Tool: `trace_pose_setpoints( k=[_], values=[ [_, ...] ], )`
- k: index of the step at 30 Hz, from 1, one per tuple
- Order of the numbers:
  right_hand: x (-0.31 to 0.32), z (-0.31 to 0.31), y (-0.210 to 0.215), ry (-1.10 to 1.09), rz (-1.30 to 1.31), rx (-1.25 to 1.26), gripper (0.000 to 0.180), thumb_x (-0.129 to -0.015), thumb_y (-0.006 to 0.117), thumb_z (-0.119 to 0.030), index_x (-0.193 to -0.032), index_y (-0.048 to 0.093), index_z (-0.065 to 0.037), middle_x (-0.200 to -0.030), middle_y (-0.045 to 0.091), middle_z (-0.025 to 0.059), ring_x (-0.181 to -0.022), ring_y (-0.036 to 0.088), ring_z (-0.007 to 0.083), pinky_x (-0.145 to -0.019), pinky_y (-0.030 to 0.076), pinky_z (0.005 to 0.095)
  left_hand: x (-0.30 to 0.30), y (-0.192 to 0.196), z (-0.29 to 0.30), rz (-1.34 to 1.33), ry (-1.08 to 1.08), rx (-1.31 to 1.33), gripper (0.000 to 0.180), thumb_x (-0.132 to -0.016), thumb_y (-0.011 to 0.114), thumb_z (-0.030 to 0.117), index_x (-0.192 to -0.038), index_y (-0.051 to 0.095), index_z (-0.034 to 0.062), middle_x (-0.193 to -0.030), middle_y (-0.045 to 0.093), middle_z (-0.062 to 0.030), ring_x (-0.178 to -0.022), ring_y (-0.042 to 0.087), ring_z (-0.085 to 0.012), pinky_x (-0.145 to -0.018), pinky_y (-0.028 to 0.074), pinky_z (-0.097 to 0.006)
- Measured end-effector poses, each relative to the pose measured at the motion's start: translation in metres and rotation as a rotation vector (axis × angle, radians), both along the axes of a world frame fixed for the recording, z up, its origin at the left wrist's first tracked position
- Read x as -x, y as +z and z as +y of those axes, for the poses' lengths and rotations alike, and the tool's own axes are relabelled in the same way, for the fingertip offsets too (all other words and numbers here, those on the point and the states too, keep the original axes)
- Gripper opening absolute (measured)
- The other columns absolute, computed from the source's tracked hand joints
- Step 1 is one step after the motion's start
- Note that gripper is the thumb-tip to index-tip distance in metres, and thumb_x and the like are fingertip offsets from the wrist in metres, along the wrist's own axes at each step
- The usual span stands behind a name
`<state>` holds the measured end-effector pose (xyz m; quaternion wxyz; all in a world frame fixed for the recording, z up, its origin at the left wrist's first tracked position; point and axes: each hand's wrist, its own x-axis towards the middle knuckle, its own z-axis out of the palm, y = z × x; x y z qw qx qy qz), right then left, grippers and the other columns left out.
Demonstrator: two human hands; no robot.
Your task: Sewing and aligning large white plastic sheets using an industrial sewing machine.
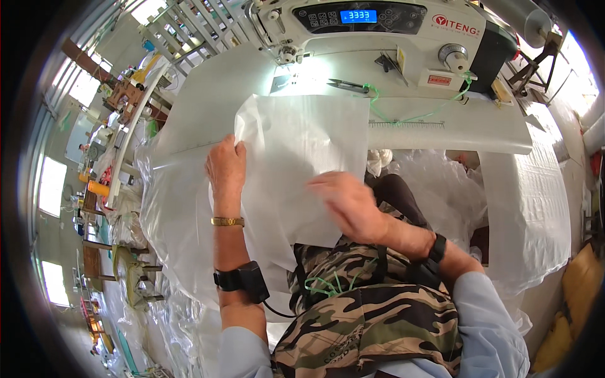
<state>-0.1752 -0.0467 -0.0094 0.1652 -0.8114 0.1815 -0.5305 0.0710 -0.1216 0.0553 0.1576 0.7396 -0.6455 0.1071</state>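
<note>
A thin, whitish translucent plastic sheet (296, 145) lies over the front of the sewing table and hangs down toward my lap. Its left edge is pinched in my left hand (227, 165), where the sheet folds up a little. My right hand (350, 205) hovers over or lightly touches the sheet's lower right part; motion smears its fingers. Beyond the sheet's far edge stands a white sewing machine (378, 44), its lamp lighting the needle area. Black thread snips (348, 85) lie on the machine bed, tied to a green string (416, 118).
Tweezers (394, 67) rest on the machine bed. A stack of plastic sheets (523, 208) hangs at the right, with crumpled plastic (435, 186) below the table edge. More clear plastic (170, 208) drapes down the left side. A camouflage apron (378, 321) covers my lap.
</note>
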Motion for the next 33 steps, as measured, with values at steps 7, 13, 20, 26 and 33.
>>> trace_pose_setpoints(
  k=[7, 13, 20, 26, 33],
  values=[
    [-0.034, -0.096, -0.019, -0.575, 0.624, 0.060, 0.064, -0.087, 0.061, -0.038, -0.138, 0.042, -0.002, -0.144, 0.042, 0.0138, -0.137, 0.034, 0.0310, -0.112, 0.027, 0.0475, -0.029, 0.000, 0.018, 0.232, -0.047, 0.097, 0.028, -0.088, 0.065, 0.026, -0.100, 0.060, 0.0006, -0.069, 0.059, -0.0173, -0.066, 0.057, -0.0351, -0.065, 0.046, -0.043],
    [-0.041, -0.106, -0.010, -0.468, 0.743, -0.041, 0.069, -0.088, 0.060, -0.044, -0.142, 0.038, -0.006, -0.151, 0.035, 0.0095, -0.142, 0.028, 0.0261, -0.114, 0.024, 0.0500, -0.065, 0.059, 0.093, 0.222, -0.293, 0.067, 0.029, -0.076, 0.078, 0.020, -0.081, 0.059, -0.0015, -0.061, 0.052, -0.0140, -0.055, 0.048, -0.0296, -0.054, 0.041, -0.038],
    [-0.064, -0.112, -0.001, -0.485, 0.837, -0.088, 0.073, -0.090, 0.057, -0.046, -0.147, 0.031, -0.009, -0.155, 0.029, 0.0064, -0.144, 0.023, 0.0253, -0.115, 0.017, 0.0547, -0.039, 0.165, 0.184, 0.173, -1.183, 0.056, 0.021, -0.072, 0.080, 0.020, -0.070, 0.067, 0.0044, -0.068, 0.064, -0.0051, -0.060, 0.059, -0.0199, -0.056, 0.043, -0.033],
    [-0.085, -0.131, -0.046, 0.046, 0.207, -0.423, 0.057, -0.092, 0.055, -0.039, -0.139, 0.042, -0.009, -0.147, 0.038, 0.0082, -0.140, 0.029, 0.0275, -0.112, 0.021, 0.0546, 0.095, 0.100, 0.063, 0.198, -1.104, -0.005, 0.014, -0.081, 0.071, 0.012, -0.087, 0.065, 0.0014, -0.071, 0.059, -0.0105, -0.060, 0.056, -0.0295, -0.054, 0.042, -0.036],
    [-0.020, -0.116, -0.030, 0.062, 0.182, 0.014, 0.028, -0.081, 0.057, -0.008, -0.109, 0.060, -0.005, -0.114, 0.060, 0.0152, -0.112, 0.053, 0.0329, -0.105, 0.036, 0.0445, 0.059, -0.021, -0.063, 0.511, -0.953, 0.026, 0.015, -0.087, 0.065, 0.011, -0.093, 0.066, -0.0025, -0.078, 0.064, -0.0134, -0.067, 0.060, -0.0288, -0.066, 0.047, -0.035]
  ],
)
